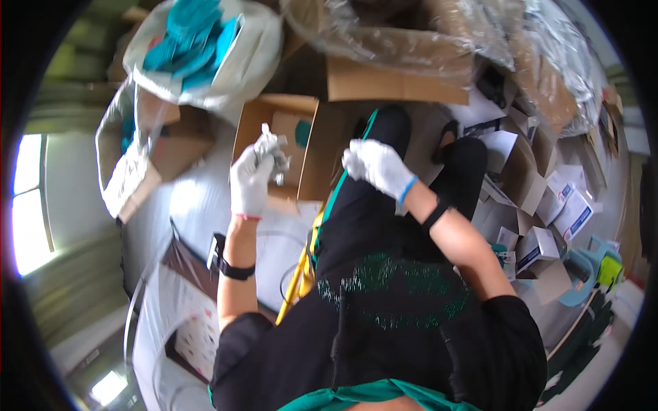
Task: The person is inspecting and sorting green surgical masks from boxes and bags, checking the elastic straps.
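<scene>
My left hand, in a white knit glove, is closed around a crumpled silvery-grey piece that looks like thin film or foil. It is held above an open cardboard box, which has a small teal piece inside. Over my right thigh, my right hand wears a matching glove with a blue cuff. Its fingers are curled together, and whatever they hold, if anything, cannot be made out.
Ahead on the left stands a white sack of teal pieces. A larger carton lined with clear plastic is straight ahead. Opened boxes pile up on the right, near a light-blue stool. Something yellow lies beside my left leg.
</scene>
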The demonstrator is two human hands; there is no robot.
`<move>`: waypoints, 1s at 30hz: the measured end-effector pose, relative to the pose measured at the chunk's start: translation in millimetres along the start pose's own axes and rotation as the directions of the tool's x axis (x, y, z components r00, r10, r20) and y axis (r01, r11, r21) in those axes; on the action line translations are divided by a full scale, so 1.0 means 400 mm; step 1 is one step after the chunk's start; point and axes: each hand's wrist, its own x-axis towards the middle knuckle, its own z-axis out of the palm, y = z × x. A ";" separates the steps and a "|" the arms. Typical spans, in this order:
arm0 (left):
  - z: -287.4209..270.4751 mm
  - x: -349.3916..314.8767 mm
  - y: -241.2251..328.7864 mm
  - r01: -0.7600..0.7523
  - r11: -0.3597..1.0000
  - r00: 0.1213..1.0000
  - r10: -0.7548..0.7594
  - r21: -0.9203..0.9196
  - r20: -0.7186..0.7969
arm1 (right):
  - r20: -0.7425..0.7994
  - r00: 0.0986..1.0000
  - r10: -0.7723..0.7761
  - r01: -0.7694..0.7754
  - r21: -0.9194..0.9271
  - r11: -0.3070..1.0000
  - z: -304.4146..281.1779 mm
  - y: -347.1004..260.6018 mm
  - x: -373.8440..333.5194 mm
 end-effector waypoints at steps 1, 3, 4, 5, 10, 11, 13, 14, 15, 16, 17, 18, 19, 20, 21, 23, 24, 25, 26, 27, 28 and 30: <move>0.027 0.009 0.011 -0.004 1.000 0.999 0.004 0.002 -0.034 | -0.017 0.997 -0.078 0.078 -0.008 0.997 0.019 0.006 -0.049; 0.096 0.065 0.021 0.002 1.000 0.999 -0.004 0.027 0.054 | -0.085 0.990 -0.109 0.107 -0.032 0.994 -0.042 0.015 -0.117; 0.136 0.092 0.028 0.007 0.997 0.996 -0.014 0.071 0.092 | -0.198 0.978 -0.069 0.064 -0.031 0.997 -0.069 0.017 -0.150; 0.172 0.120 0.038 -0.178 0.972 0.974 0.153 0.153 0.167 | -0.220 0.974 -0.052 0.053 0.000 0.999 -0.087 0.025 -0.184; 0.386 0.295 0.198 -0.433 0.901 0.865 0.408 0.025 0.292 | -0.410 0.907 0.094 -0.008 0.206 0.979 -0.219 0.085 -0.322; 0.426 0.346 0.225 -0.490 0.870 0.831 0.487 -0.062 0.268 | -0.380 0.925 -0.008 0.076 0.164 0.984 -0.224 0.087 -0.331; 0.492 0.440 0.286 -0.582 0.808 0.786 0.588 -0.093 0.191 | -0.361 0.932 -0.041 0.121 0.201 0.972 -0.219 0.071 -0.341; 0.529 0.487 0.311 -0.619 0.784 0.771 0.618 -0.044 0.155 | -0.340 0.938 -0.068 0.150 0.220 0.964 -0.213 0.062 -0.349; 0.557 0.547 0.313 -0.666 0.745 0.740 0.657 0.024 0.141 | -0.388 0.913 -0.125 0.190 0.134 0.973 -0.196 0.054 -0.359; 0.575 0.613 0.306 -0.710 0.697 0.703 0.699 0.095 0.129 | -0.392 0.910 -0.135 0.207 0.148 0.967 -0.200 0.057 -0.359; 0.578 0.693 0.279 -0.742 0.662 0.668 0.720 0.101 0.190 | -0.346 0.926 -0.151 0.221 0.173 0.960 -0.205 0.061 -0.355; 0.616 0.728 0.252 -0.717 0.575 0.695 0.628 0.394 0.349 | -0.329 0.928 -0.175 0.252 0.208 0.945 -0.220 0.071 -0.367; 0.642 0.760 0.222 -0.672 0.428 0.735 0.484 0.604 0.475 | -0.339 0.929 -0.149 0.227 0.202 0.953 -0.221 0.062 -0.383; 0.655 0.800 0.189 -0.627 0.211 0.770 0.316 0.750 0.555 | -0.348 0.930 -0.122 0.200 0.199 0.959 -0.212 0.040 -0.399; 0.604 0.864 0.141 -0.525 0.228 0.848 0.219 0.820 0.482 | -0.328 0.930 -0.168 0.221 0.131 0.966 -0.194 0.025 -0.411; 0.562 0.910 0.067 -0.410 0.105 0.907 0.151 0.906 0.393 | -0.345 0.900 -0.267 0.242 -0.114 0.964 -0.174 -0.004 -0.440; 0.493 0.926 0.048 -0.451 0.073 0.880 0.202 0.889 0.430 | -0.310 0.899 -0.310 0.258 -0.199 0.945 -0.163 -0.031 -0.451; 0.549 0.874 0.018 -0.508 0.053 0.851 0.185 0.860 0.492 | -0.370 0.866 -0.335 0.284 -0.186 0.940 -0.188 -0.047 -0.484; 0.563 0.849 0.001 -0.495 0.002 0.863 0.118 0.869 0.491 | -0.391 0.849 -0.355 0.307 -0.182 0.934 -0.206 -0.061 -0.509; 0.559 0.835 -0.015 -0.465 0.035 0.885 0.030 0.885 0.464 | -0.406 0.801 -0.441 0.386 -0.214 0.897 -0.228 -0.077 -0.530; 0.579 0.828 -0.034 -0.442 0.058 0.893 -0.063 0.895 0.445 | -0.476 0.745 -0.467 0.429 -0.194 0.882 -0.254 -0.105 -0.568; 0.599 0.790 -0.064 -0.460 -0.178 0.886 -0.021 0.870 0.464 | -0.646 0.596 -0.477 0.471 -0.200 0.859 -0.339 -0.162 -0.621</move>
